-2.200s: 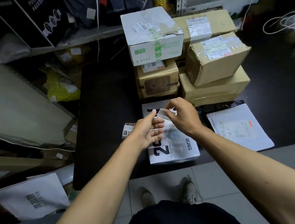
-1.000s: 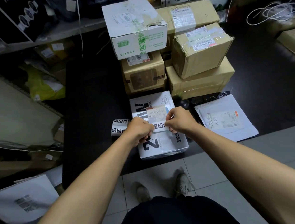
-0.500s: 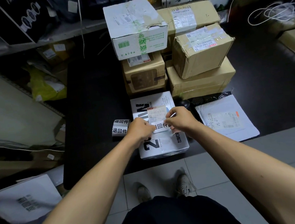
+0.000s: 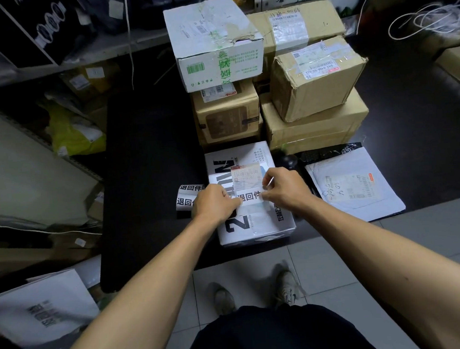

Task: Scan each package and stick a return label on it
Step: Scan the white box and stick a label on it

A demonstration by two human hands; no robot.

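Centrally, item one: return label (image 4: 249, 196), white strip with black characters, lying flat across the top of the white package (image 4: 254, 222), just near of that package's shipping label (image 4: 246, 174). Left hand (image 4: 214, 204) covers the strip's left end, fingers curled down onto it; right hand (image 4: 285, 190) pinches the right end between thumb and forefinger, a thin sliver of backing paper sticking up from the fingers. White package sits at the near edge of a black mat (image 4: 145, 164). Left of it, touching or just beside: label roll (image 4: 188, 198), same characters printed. Right: flat white mailer (image 4: 353, 184) on a black bag. Far side: stacked brown cartons (image 4: 315, 123), a white carton with green tape (image 4: 213, 43) topmost. Near: grey floor tiles, two shoes (image 4: 286, 288).
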